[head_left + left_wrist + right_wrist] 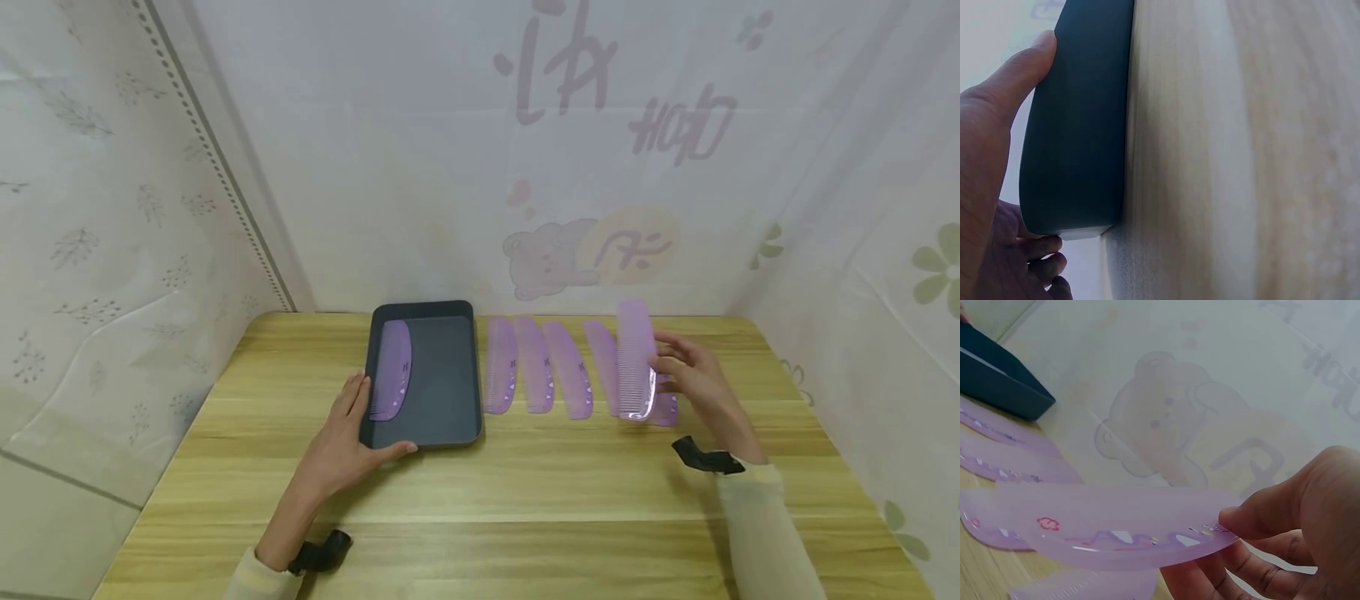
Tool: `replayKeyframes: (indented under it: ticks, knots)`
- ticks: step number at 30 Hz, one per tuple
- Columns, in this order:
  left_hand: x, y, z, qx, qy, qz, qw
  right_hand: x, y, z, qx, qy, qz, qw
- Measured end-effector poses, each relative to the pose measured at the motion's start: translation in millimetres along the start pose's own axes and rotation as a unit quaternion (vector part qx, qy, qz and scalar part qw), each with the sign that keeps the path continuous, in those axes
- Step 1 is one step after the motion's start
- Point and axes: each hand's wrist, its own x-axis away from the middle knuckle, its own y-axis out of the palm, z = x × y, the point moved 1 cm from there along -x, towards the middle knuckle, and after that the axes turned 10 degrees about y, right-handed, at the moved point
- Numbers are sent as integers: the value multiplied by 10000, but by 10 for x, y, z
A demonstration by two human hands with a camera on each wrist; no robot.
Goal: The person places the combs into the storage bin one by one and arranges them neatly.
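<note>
My right hand (697, 375) pinches a light purple comb (636, 358) between thumb and fingers, raised above the table. In the right wrist view, the held comb (1135, 525) shows printed marks along its curved back. Behind it lie two more combs, a tilted one (600, 354) and another (666, 410) mostly hidden. My left hand (337, 442) holds the near left corner of a dark grey tray (442, 433), thumb at the near side and fingers along the left side. Inside the tray, at its left, lies one purple comb (392, 371).
Three purple combs lie in a row just right of the tray: a left one (500, 367), a middle one (534, 367) and a right one (567, 371). The wooden table (525, 492) meets a printed cloth backdrop (420, 183) behind, with cloth on both sides.
</note>
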Motion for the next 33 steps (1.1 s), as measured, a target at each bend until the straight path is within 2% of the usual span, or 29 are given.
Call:
replayKeyframes:
  ticks: [22,33]
  knots:
    - [0,-2,-4,-95,59,-37,9999,-9,436,-141,-91,-587,-358,9976]
    - [16,-10,1,-68,16,-63,10000,-34,719,-256,-192,-723,-611,9953]
